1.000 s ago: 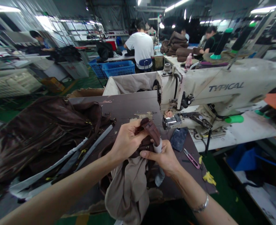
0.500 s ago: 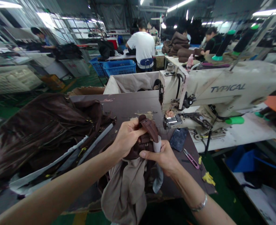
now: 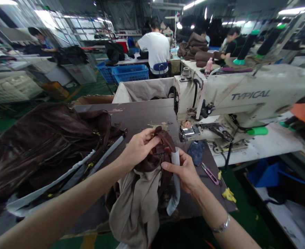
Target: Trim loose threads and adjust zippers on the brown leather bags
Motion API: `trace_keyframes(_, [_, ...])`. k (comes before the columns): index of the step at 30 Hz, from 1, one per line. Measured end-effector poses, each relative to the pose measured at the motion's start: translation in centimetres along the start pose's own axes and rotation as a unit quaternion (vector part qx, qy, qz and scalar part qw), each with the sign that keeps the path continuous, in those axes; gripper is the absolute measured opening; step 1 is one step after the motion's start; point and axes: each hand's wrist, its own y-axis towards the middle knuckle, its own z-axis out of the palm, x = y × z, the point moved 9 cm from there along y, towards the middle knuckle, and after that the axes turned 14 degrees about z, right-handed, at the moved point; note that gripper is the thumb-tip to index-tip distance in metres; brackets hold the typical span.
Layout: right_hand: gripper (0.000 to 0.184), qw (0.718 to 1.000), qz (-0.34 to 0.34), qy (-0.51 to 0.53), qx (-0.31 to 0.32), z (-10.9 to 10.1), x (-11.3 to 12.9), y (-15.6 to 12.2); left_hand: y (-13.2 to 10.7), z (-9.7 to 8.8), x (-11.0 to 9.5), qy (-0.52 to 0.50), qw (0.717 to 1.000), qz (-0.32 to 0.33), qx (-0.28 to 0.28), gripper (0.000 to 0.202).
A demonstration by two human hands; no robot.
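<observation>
A dark brown leather bag with a beige lining hanging out lies at the near edge of the grey work board. My left hand pinches the top end of the bag's brown strap. Lower on the strap, a pale grey sleeve wraps it and hangs down. My right hand grips the bag's edge beside that sleeve, thumb toward me. A metal zipper end shows between the hands. Fingertips of the right hand are partly hidden behind the sleeve.
A sewing machine stands at the right, its arm near my right hand. A dark phone-like slab and pink thread snips lie beside it. Another brown bag fills the left. People sit working beyond.
The strap's top has tilted and arched more, showing the zipper end more clearly. Both hands keep their hold; the right has shifted slightly right along the bag.
</observation>
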Motion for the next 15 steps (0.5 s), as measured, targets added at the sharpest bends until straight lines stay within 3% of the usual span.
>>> trace_keyframes(2, [0.047, 0.999, 0.001, 0.018, -0.030, -0.8, -0.1, 0.1, -0.9, -0.4, -1.9, 0.166, 0.982, 0.091, 0.004, 0.058])
trace_keyframes(4, [0.046, 0.998, 0.010, 0.034, -0.045, -1.3, -0.5, 0.4, -2.2, 0.3, -3.4, 0.316, 0.932, 0.177, 0.028, 0.067])
trace_keyframes(7, [0.044, 0.999, 0.013, 0.034, -0.041, -1.8, -0.7, 0.7, -4.2, 2.5, -3.8, 0.451, 0.845, 0.268, 0.102, 0.053])
trace_keyframes(9, [0.041, 0.998, -0.017, -0.005, -0.055, -3.1, -0.3, 0.6, -5.2, 3.4, -3.8, 0.511, 0.788, 0.325, 0.115, 0.039])
trace_keyframes(11, [0.036, 0.980, -0.079, -0.120, -0.138, -6.1, 0.6, -0.5, -5.8, 3.8, -3.6, 0.551, 0.745, 0.360, 0.107, 0.029])
trace_keyframes(12, [0.036, 0.955, -0.111, -0.193, -0.198, -8.0, 1.2, -1.4, -5.9, 3.9, -3.4, 0.561, 0.738, 0.360, 0.105, 0.026])
trace_keyframes(13, [0.037, 0.904, -0.138, -0.291, -0.283, -10.2, 1.8, -2.7, -5.9, 3.9, -3.1, 0.563, 0.742, 0.347, 0.110, 0.024])
trace_keyframes(15, [0.037, 0.861, -0.129, -0.350, -0.344, -14.3, 1.4, -4.5, -5.8, 4.0, -2.3, 0.538, 0.775, 0.307, 0.127, 0.023])
